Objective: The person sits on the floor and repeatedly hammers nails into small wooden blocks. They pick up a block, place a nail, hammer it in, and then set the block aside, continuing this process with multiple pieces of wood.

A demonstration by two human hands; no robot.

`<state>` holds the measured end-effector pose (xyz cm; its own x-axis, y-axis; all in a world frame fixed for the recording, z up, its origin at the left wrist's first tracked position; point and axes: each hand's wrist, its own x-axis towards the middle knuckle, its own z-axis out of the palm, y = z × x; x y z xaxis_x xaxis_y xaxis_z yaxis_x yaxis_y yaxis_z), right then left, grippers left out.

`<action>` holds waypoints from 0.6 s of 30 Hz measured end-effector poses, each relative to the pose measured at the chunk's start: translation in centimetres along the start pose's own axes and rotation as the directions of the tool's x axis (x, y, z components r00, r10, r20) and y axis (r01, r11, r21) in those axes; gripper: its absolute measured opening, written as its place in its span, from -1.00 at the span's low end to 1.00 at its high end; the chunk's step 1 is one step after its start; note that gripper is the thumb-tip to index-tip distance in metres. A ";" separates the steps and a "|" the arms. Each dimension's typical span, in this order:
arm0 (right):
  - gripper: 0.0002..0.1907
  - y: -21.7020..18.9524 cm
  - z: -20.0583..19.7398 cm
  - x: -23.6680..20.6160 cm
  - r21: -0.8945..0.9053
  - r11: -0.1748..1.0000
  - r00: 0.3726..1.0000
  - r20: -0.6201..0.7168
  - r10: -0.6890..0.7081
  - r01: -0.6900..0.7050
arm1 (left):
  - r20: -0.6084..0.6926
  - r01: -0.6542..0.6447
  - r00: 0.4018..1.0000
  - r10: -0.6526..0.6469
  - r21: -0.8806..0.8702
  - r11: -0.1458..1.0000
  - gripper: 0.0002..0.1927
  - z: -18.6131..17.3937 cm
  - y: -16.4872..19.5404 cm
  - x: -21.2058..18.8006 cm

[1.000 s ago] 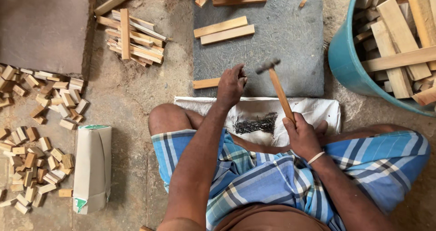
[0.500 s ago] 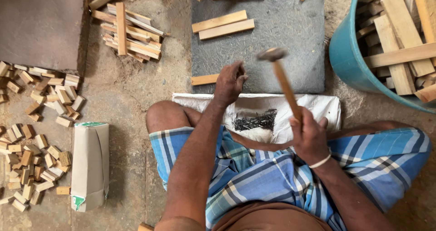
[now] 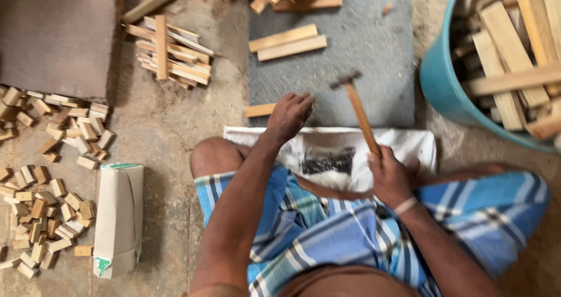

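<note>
Wooden hammer [image 3: 357,106] being gripped by right hand [image 3: 390,175] at centre frame; left hand [image 3: 290,114] pressing, fingers curled, on wood strip [image 3: 260,110] over grey slab [image 3: 380,69].

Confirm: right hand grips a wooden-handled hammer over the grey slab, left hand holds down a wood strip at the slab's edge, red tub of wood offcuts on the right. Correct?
Not quite: the tub is teal-blue, not red, as the head view shows. The rest holds: the right hand grips the wooden-handled hammer over the grey slab, and the left hand holds down a wood strip at the slab's edge.
</note>
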<state>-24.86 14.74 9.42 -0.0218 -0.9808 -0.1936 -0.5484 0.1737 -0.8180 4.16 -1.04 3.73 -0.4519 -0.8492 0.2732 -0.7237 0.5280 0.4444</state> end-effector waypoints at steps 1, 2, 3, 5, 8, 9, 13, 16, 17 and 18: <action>-0.70 0.0 -0.4 -0.1 0.156 0.976 0.988 0.053 0.143 -0.149 | 0.061 0.020 0.998 -0.026 0.099 0.995 -0.69 -0.9 -1.1 0.4; -0.70 0.1 -0.8 -0.4 0.297 0.905 0.952 0.131 0.277 -0.304 | 0.124 0.035 0.990 -0.060 0.195 0.980 -0.71 -2.0 -2.3 0.7; -0.69 0.1 -1.2 -0.6 0.411 0.787 0.888 0.227 0.400 -0.460 | 0.055 0.234 0.963 -0.263 0.313 0.920 -0.68 -3.1 -3.7 1.0; -0.75 -0.1 -1.5 -1.0 0.439 0.733 0.855 0.255 0.452 -0.519 | -0.147 0.456 0.883 -0.446 0.495 0.740 -0.53 -4.9 -5.7 1.6; -0.77 -0.7 -1.5 -0.7 0.434 0.711 0.833 0.282 0.477 -0.554 | -0.210 0.420 0.905 -0.370 0.582 0.696 -0.32 -5.2 -6.9 4.6; -0.76 -0.9 -1.4 -0.5 0.424 0.710 0.827 0.295 0.479 -0.562 | -0.180 0.381 0.921 -0.345 0.594 0.709 -0.29 -5.0 -6.8 5.6; -0.75 -1.9 -1.3 0.3 0.376 0.711 0.805 0.295 0.515 -0.594 | -0.028 0.388 0.920 -0.392 0.214 0.896 -0.32 -3.6 -5.0 7.8; -0.75 -2.2 -1.3 0.5 0.363 0.723 0.808 0.303 0.506 -0.589 | 0.058 0.464 0.869 -0.491 0.249 0.850 -0.44 -2.8 -3.5 7.7; -0.75 -2.2 -1.3 0.5 0.366 0.725 0.811 0.302 0.501 -0.583 | 0.039 0.423 0.891 -0.453 0.294 0.857 -0.56 -2.7 -3.2 7.5; -0.74 -2.1 -1.2 0.5 0.369 0.726 0.814 0.302 0.496 -0.580 | 0.023 0.382 0.910 -0.413 0.339 0.860 -0.68 -2.6 -3.0 7.4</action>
<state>-24.75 13.73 11.70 -0.0374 -0.6857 -0.7269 -0.0768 0.7273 -0.6821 4.36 -8.89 6.68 -0.1240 -0.9912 0.0455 -0.9716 0.1306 0.1972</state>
